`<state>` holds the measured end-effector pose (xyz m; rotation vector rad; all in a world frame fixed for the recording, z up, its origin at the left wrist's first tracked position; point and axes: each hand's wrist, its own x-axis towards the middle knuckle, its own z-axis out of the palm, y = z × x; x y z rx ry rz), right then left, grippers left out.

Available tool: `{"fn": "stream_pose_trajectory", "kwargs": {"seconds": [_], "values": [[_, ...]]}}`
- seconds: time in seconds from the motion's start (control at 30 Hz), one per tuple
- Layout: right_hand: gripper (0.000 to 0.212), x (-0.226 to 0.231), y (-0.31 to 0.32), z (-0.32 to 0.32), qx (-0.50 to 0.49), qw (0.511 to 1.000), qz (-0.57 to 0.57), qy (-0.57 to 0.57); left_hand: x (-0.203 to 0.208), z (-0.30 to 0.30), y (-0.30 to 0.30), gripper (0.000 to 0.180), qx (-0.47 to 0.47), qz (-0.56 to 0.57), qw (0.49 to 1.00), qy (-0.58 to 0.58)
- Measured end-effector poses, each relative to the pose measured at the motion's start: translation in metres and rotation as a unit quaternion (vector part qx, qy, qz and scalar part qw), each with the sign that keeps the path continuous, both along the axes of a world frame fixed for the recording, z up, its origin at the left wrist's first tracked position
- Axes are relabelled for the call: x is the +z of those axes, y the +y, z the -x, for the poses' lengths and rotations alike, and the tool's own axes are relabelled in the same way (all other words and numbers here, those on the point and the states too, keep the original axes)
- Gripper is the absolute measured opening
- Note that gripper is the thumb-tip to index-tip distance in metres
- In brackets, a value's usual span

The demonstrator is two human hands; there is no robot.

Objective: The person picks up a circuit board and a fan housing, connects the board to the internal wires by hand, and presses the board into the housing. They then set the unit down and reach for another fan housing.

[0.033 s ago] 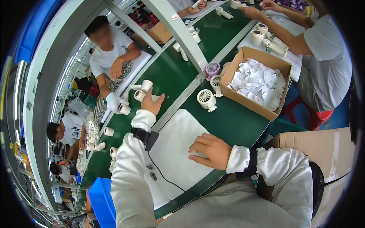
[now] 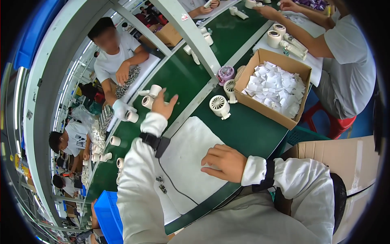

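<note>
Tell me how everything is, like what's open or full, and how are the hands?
Left hand: fingers spread, beside the white fan bodies; touching unclear
White fan bodies: close together
Right hand: palm down, fingers slightly bent
White mat: spread flat
Cardboard box: open, filled with white slips
Fan body near the box: spoked grille showing
Red stool: occupied
</note>
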<state>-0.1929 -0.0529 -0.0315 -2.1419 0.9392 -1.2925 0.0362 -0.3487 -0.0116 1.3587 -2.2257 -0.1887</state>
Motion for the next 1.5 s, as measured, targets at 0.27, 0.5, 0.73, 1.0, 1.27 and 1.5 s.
{"fn": "stream_pose_trajectory", "kwargs": {"seconds": [0.27,0.5,0.73,1.0,1.27,1.5], "values": [[0.015,-0.006,0.004,-0.007,-0.01,0.997,0.028,0.076,0.0,0.116,-0.144,0.047,0.073,-0.045,0.996,-0.038],[0.018,-0.008,-0.01,0.003,-0.06,0.997,-0.043,0.038,-0.032,0.217,-0.186,0.041,0.032,-0.161,0.986,-0.029],[0.02,0.005,-0.007,-0.002,-0.047,0.995,-0.043,0.08,-0.023,0.12,-0.22,0.043,-0.111,-0.046,0.988,0.097],[0.021,-0.01,-0.008,0.006,-0.052,0.993,-0.011,0.102,0.052,0.044,-0.021,0.028,0.1,-0.428,0.867,0.234],[0.053,0.007,-0.003,0.005,-0.094,0.996,0.008,-0.002,0.054,0.011,0.26,0.025,0.083,-0.545,0.763,0.336],[0.054,0.01,0.005,0.005,-0.082,0.995,-0.04,0.046,0.038,0.01,0.327,0.025,0.055,-0.535,0.769,0.345]]}}
